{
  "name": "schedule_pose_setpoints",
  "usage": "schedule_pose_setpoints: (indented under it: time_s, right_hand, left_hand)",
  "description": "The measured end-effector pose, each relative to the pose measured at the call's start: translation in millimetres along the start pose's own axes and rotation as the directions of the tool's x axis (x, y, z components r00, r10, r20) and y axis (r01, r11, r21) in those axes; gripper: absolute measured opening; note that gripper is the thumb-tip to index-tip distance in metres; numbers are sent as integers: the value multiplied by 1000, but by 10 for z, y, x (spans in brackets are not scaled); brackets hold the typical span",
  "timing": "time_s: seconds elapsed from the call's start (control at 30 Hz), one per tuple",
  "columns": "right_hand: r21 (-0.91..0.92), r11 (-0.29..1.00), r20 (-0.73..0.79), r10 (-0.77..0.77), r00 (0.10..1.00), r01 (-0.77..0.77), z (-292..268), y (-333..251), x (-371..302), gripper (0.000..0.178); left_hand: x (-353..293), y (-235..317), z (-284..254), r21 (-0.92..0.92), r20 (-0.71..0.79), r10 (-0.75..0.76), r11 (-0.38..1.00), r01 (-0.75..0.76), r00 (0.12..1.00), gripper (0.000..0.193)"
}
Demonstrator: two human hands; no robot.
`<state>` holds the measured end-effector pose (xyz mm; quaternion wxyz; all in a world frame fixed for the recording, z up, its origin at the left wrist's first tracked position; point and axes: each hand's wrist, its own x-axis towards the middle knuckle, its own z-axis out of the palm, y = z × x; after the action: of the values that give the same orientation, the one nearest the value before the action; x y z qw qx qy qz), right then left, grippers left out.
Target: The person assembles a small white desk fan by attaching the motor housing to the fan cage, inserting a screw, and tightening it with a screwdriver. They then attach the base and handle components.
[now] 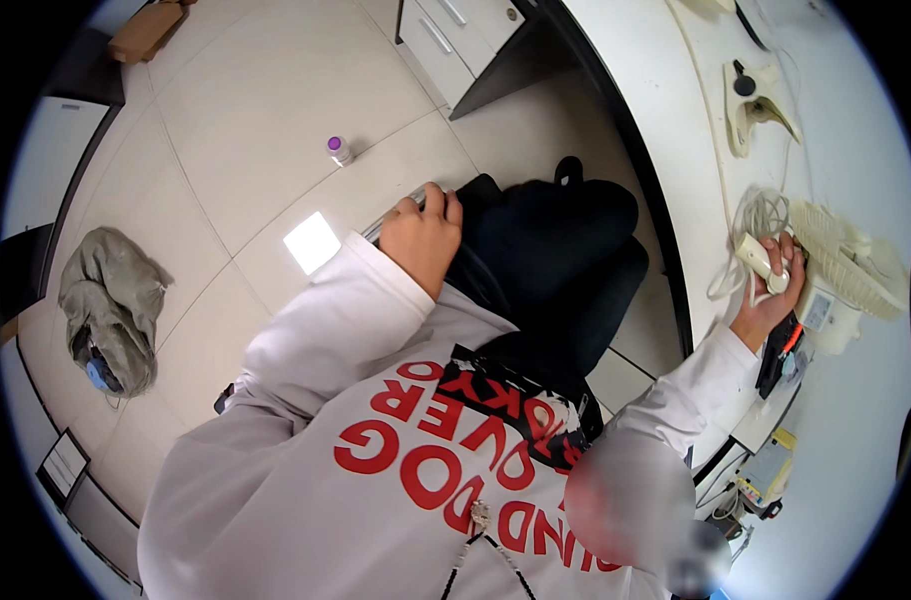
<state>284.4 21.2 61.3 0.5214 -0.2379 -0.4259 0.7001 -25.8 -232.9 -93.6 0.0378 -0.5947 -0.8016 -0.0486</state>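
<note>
My right hand point(778, 285) is over the white desk at the right. Its fingers are closed round a cream plug-like piece point(754, 255), with a coiled pale cable point(765, 212) beside it. A cream desk fan point(847, 258) with a ribbed grille lies against that hand's far side. Farther up the desk sits a cream forked stand point(756, 108) with a black knob. My left hand point(425, 238) rests near my lap, its fingers curled over a grey metal-edged bar point(380, 226), most of which is hidden by the hand and sleeve.
A small white bottle with a purple cap point(339, 150) stands on the tiled floor. A grey cloth bundle point(113, 310) lies at the left. White drawers point(445, 45) stand under the desk. A yellow-grey device point(768, 468) and wires sit at the lower right.
</note>
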Motion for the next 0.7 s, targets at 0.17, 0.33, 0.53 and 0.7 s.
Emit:
schedule_pose_setpoints:
  time_s: [0.17,0.33,0.53,0.7]
  right_hand:
    - [-122,991,-16,45,999,-47,-58,-42,9,13]
    - [-240,966,-160,57,985,-95,67,-26,-59,20]
    - [47,992,60,117,991,-120,12,-5,-26,16]
    - [141,990,32,-10,999,5,-10,31,2,14]
  left_hand:
    - [-16,25,-18,39,21,-41,998,40,999,43]
    - [-30,29,-31,1,11,-43,999,43,999,44]
    - [-34,72,-63,-52,57,-106,993,109,993,40]
    - [24,52,-158,-55,91,-116,991,122,989,43]
